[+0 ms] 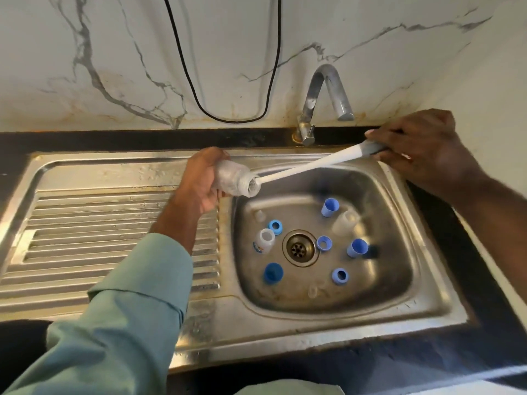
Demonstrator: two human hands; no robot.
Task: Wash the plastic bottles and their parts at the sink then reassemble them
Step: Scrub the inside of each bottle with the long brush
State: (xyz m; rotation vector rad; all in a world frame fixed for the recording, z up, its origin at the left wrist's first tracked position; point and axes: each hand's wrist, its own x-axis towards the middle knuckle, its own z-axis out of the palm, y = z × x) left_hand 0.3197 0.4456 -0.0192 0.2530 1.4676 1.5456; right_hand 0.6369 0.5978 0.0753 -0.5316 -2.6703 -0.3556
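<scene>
Scrubbing inside a clear bottle above the sink.

Left hand up-left of the drain, fingers curled round the bottle, held on its side with the mouth toward the tap. Right hand far up-right of the drain, fingers wrapped round the handle of a white bottle brush, its head pushed into the bottle's mouth. Around the drain: a small clear bottle just left, blue caps and rings scattered on every side.
</scene>
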